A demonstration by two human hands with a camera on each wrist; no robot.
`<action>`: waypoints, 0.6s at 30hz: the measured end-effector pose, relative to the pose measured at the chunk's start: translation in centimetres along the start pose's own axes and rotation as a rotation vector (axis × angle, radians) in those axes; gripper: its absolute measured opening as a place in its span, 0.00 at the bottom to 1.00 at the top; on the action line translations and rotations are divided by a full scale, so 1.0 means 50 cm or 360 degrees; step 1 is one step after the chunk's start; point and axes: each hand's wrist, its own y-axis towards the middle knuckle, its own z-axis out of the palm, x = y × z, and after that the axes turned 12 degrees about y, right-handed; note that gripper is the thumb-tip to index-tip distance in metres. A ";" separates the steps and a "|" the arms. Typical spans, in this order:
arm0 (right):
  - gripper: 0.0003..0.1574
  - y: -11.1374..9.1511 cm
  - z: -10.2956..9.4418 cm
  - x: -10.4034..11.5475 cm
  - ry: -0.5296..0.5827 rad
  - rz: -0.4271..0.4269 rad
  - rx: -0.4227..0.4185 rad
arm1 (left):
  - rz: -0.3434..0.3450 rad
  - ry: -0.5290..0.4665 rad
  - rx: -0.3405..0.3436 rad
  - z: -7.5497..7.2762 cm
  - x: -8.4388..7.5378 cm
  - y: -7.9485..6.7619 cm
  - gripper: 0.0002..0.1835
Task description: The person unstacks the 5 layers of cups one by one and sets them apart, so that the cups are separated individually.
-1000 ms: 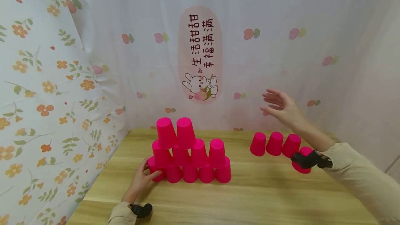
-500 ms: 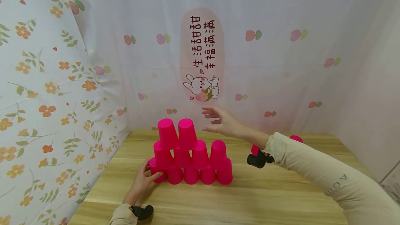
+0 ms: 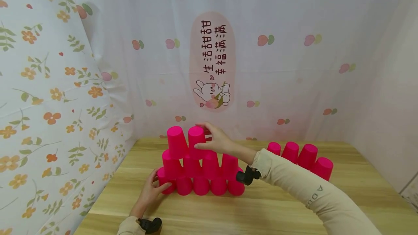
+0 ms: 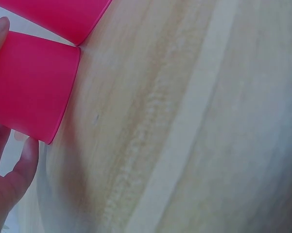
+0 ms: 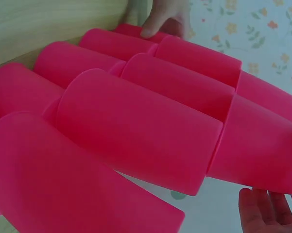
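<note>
Bright pink cups stand upside down in a stepped stack on the table, with several in the bottom row, several in the middle row and two on top. At the bottom left, my left hand (image 3: pixel 147 193) holds the end cup (image 3: pixel 166 184), thumb on its near side; the left wrist view shows that cup (image 4: pixel 31 85) between thumb and fingers. My right hand (image 3: pixel 218 141) is around the right-hand top cup (image 3: pixel 196 140), thumb in front and fingers behind. To its left stands the other top cup (image 3: pixel 176 142). The right wrist view shows fingers (image 5: pixel 262 208) against the top cup (image 5: pixel 262 150).
Several more upside-down pink cups (image 3: pixel 307 155) stand in a row at the right, partly hidden by the right sleeve (image 3: pixel 300 180). A wooden table (image 3: pixel 209 213) bears everything. Behind it hangs a printed curtain (image 3: pixel 156 82), with a flowered sheet (image 3: pixel 52 119) at the left.
My right hand has swung left and down from above the cups at the right to the right-hand top cup. The left hand keeps its hold on the bottom-left cup.
</note>
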 end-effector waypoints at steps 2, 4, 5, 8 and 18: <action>0.38 -0.001 0.001 -0.003 -0.0006 -0.0002 -0.0010 | -0.0002 -0.0002 0.0001 0.000 0.001 -0.001 0.33; 0.37 -0.001 0.000 -0.004 0.0007 0.0006 -0.0012 | -0.0002 0.0005 0.0005 0.000 0.001 -0.003 0.33; 0.37 -0.002 -0.002 -0.003 0.0015 0.0009 -0.0014 | -0.0004 0.0006 0.0006 0.001 0.002 -0.003 0.33; 0.38 -0.004 -0.014 0.006 0.0034 0.0028 -0.0025 | -0.0009 0.0013 0.0019 0.003 0.004 -0.004 0.34; 0.39 -0.025 -0.116 0.062 -0.0085 -0.0047 -0.0123 | -0.0035 0.0010 0.0022 0.001 0.000 -0.002 0.34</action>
